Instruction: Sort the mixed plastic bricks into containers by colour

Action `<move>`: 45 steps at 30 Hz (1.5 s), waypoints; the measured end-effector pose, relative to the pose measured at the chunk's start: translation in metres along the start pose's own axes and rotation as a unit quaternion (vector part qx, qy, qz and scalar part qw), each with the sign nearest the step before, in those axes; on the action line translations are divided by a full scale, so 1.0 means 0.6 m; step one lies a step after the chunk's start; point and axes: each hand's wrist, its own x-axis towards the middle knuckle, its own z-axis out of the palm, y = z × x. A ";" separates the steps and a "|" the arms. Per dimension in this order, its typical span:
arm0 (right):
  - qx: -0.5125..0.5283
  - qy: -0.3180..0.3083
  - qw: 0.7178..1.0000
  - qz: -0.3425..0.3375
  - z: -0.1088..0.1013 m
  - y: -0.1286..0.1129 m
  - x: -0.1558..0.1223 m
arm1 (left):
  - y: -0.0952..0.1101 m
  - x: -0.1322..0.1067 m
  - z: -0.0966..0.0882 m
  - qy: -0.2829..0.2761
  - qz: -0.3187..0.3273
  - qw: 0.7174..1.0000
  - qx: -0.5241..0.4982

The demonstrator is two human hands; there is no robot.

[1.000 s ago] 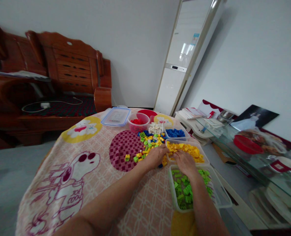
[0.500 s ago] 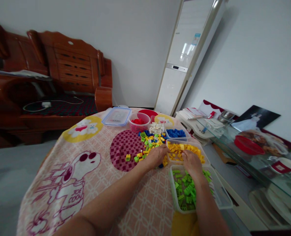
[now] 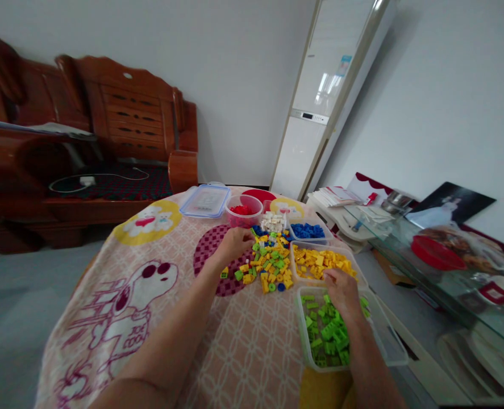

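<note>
Mixed toy bricks (image 3: 273, 262), mostly yellow with green, blue and a few pale ones among them, lie in a loose heap on the patterned tablecloth (image 3: 234, 352), between the person's two hands, as the head view shows. The left hand (image 3: 236, 244) is at the heap's far left edge, palm down, with its fingers bent and drawn close together; whether they pinch a brick cannot be told. The right hand (image 3: 342, 288) is to the right of the heap and apart from it, at the near side of the yellow-brick box (image 3: 293, 266). Its fingers are curled in, their tips over the yellow bricks (image 3: 320, 260); I cannot tell whether anything is pinched between them. The right forearm crosses above the green-brick box (image 3: 299, 329), hiding part of the green bricks (image 3: 328, 329) inside.

Beyond the heap, white bricks (image 3: 273, 220) sit close behind it, with blue bricks (image 3: 307, 230) in a clear box to their right. A round tub (image 3: 237, 221) of red pieces (image 3: 242, 210) stands past the left hand, and a blue-rimmed lid (image 3: 206, 200) lies just left of the tub. One yellow-and-green brick (image 3: 224, 273) is near the left wrist.
</note>
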 end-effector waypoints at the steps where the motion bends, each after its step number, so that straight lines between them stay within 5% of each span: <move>1: 0.000 0.008 1.000 -0.006 0.003 0.001 0.000 | -0.012 -0.001 -0.006 -0.013 -0.012 1.000 0.015; 7: -0.027 0.010 0.999 -0.039 0.013 0.000 -0.002 | -0.042 -0.006 0.006 -0.116 -0.035 0.993 -0.007; 15: -0.031 -0.017 0.999 -0.037 0.018 -0.001 -0.001 | -0.015 -0.006 0.051 -0.068 -0.043 0.993 0.087; 21: -0.030 -0.021 0.999 -0.028 0.018 0.000 0.000 | -0.013 -0.008 0.047 -0.049 -0.041 0.995 0.080; 27: -0.018 -0.013 0.999 -0.040 0.023 0.008 0.002 | 0.053 -0.012 0.053 0.003 0.015 0.999 -0.038; 34: -0.015 0.020 0.997 -0.066 0.033 0.016 0.003 | 0.150 -0.047 0.130 -0.039 0.130 0.986 -0.100; 39: -0.014 0.028 0.997 -0.076 0.035 0.018 0.002 | 0.153 -0.061 0.149 -0.059 0.135 0.988 -0.042; 45: -0.013 0.031 0.997 -0.076 0.036 0.020 0.000 | 0.136 -0.046 0.127 -0.053 0.123 0.991 -0.022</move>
